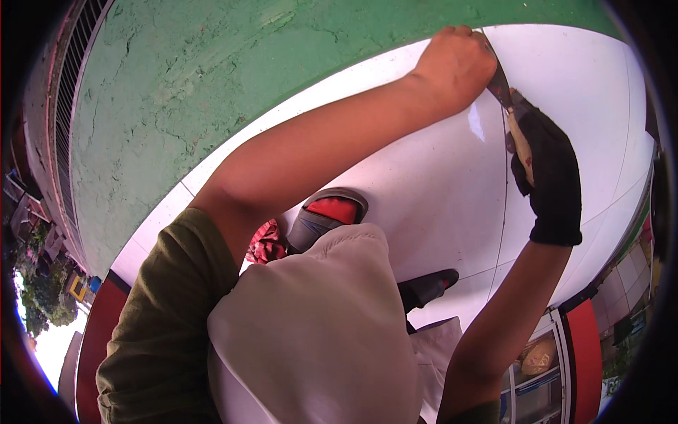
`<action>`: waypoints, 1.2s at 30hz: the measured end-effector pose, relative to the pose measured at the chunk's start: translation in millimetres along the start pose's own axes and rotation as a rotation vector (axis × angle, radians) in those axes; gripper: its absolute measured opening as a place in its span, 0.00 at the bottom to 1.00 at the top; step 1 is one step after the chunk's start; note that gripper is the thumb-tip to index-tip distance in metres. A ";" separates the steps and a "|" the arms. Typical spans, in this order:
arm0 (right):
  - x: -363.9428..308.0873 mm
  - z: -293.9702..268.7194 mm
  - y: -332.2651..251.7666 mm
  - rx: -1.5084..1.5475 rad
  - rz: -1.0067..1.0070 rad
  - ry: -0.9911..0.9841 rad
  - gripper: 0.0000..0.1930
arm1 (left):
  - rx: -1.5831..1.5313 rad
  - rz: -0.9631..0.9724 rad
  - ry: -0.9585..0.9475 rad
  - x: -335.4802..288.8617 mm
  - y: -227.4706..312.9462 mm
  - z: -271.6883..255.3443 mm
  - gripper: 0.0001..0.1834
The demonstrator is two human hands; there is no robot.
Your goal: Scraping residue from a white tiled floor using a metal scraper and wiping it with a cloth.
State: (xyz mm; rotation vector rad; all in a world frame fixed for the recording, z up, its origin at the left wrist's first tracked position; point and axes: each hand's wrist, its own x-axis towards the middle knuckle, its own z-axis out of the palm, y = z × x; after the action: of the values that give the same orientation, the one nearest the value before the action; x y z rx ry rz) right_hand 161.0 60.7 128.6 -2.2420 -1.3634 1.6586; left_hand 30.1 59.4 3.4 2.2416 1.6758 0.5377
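A scraper with a flat dark metal blade (500,86) and a pale wooden handle (520,145) is held above white floor tiles. Its handle lies in my right hand (554,159), which wears a black glove and has its fingers wrapped round it. Bare and closed, my left hand (459,67) is at the far end of the blade, which shows along the hand's right side. The fingertips of the left hand are mostly hidden. Reddish specks mark the handle.
Beyond the white tiles (424,184) lies a cracked green painted surface (212,63). Below me are a grey-and-red slipper (328,212), a dark slipper (432,284) and a red patterned cloth (267,244). A glass-fronted cabinet (540,389) stands at lower right.
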 end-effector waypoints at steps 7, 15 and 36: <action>3.3 -1.0 -0.7 -0.038 -0.003 -0.012 0.14 | 0.025 -0.012 -0.040 1.4 4.4 -1.6 0.08; 1.6 -1.6 -0.6 -0.015 -0.048 -0.020 0.14 | 0.013 -0.024 -0.014 2.4 -0.6 -2.2 0.09; -3.8 23.4 -3.4 0.058 -0.057 -0.040 0.17 | 0.007 -0.076 0.037 -20.8 -8.6 -12.5 0.14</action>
State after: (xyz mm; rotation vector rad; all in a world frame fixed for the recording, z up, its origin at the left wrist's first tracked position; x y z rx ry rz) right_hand 140.2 50.0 123.1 -2.1299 -1.3557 1.7104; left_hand 11.7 42.0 8.1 2.1759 1.7752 0.5586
